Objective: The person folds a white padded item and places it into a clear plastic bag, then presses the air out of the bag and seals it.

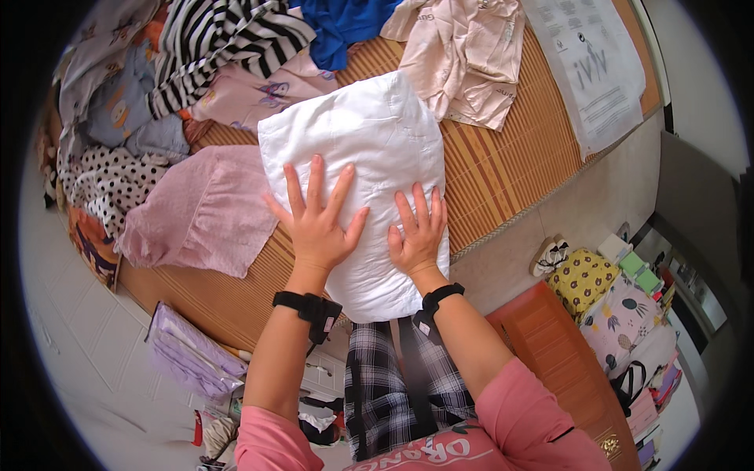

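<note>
A folded white cloth item (pixel 353 135) lies on a bamboo slat mat (pixel 483 176), its near end reaching over the mat's edge. My left hand (pixel 321 226) rests flat on its left part, palm down with the fingers spread; the little finger lies near a pink gathered garment (pixel 206 206). On the right part of the white cloth lies my right hand (pixel 419 229), palm down, its fingers slightly apart. Neither hand grips anything. Just past the cloth, a pale pink printed garment (pixel 465 65) lies at the upper right.
Striped (pixel 230 47), blue (pixel 347 29) and polka-dot (pixel 112 182) clothes pile up at the far left. A printed plastic bag (pixel 595 76) lies at the mat's right edge. Below stand a packed purple item (pixel 194 353) and a reddish wooden piece of furniture (pixel 565 353).
</note>
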The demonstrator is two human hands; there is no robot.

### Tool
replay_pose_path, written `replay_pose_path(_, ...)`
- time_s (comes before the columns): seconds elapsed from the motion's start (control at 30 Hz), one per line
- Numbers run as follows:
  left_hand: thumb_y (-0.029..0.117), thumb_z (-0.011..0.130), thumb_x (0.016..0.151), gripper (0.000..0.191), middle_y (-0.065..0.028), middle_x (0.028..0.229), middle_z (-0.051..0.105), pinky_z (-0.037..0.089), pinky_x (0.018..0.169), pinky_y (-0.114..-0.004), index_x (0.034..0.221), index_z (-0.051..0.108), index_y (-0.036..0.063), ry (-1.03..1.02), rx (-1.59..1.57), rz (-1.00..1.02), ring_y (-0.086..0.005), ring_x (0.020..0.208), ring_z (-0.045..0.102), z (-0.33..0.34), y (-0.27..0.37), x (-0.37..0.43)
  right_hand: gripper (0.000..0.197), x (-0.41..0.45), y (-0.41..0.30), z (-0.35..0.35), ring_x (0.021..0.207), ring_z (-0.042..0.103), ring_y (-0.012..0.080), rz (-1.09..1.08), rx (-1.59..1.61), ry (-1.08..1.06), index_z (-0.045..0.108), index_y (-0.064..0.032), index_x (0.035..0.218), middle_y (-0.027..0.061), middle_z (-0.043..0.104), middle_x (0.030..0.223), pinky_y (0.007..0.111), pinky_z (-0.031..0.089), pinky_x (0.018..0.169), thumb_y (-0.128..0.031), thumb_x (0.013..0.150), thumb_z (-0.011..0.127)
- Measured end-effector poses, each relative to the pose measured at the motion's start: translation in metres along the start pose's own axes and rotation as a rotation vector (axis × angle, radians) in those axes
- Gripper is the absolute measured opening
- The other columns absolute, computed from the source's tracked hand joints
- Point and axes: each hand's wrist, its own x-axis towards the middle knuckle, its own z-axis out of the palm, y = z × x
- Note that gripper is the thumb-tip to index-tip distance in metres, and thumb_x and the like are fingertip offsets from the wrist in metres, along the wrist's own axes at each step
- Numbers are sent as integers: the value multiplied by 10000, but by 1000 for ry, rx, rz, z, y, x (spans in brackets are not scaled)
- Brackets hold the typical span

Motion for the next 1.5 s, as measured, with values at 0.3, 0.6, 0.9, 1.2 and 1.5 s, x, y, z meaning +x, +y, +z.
replay_pose_path(0.3, 522, 558, 764, 597, -189, 1452, 276, 121, 933, -720, 1261, 536, 192, 28, -95, 31, -450, 1357, 150, 41, -21, 9, 508, 4, 13, 15, 1310, 262, 416, 24, 6, 15, 480, -184, 1285, 88, 387, 1396, 603, 209, 1016, -440, 848, 435)
replay_pose_path(0.6, 537, 559, 739, 555, -123, 1445, 264, 133, 911, -743, 1222, 541, 262, 47, -111, 38, -416, 1353, 139, 59, -31, 6, 519, 5, 14, 20, 1320, 248, 407, 28, 3, 22, 477, -206, 1291, 73, 383, 1392, 614, 201, 1011, -456, 838, 447)
replay_pose_path(0.9, 525, 571, 738, 622, -124, 1455, 251, 141, 930, -720, 1296, 472, 268, 71, -96, 52, -402, 1357, 127, 59, -31, 5, 507, 6, 11, 17, 1313, 266, 398, 49, 6, 33, 486, -224, 1287, 60, 395, 1392, 601, 210, 1012, -420, 820, 483)
replay_pose_path(1.2, 350, 634, 787, 602, -105, 1452, 254, 44, 1040, -652, 1333, 450, 177, 58, 96, 130, -358, 1380, 134, 21, -2, -28, 525, 9, 18, 7, 1317, 257, 400, 34, 49, 47, 432, -214, 1330, 72, 356, 1430, 577, 204, 1022, -411, 844, 465)
replay_pose_path(1.5, 522, 552, 808, 499, -83, 1508, 195, 100, 928, -792, 1278, 503, 362, 36, 43, 161, -424, 1391, 84, 56, 41, -156, 490, -10, -16, -65, 1328, 256, 427, 198, 74, -177, 468, -143, 1325, 129, 351, 1440, 646, 126, 1034, -300, 864, 526)
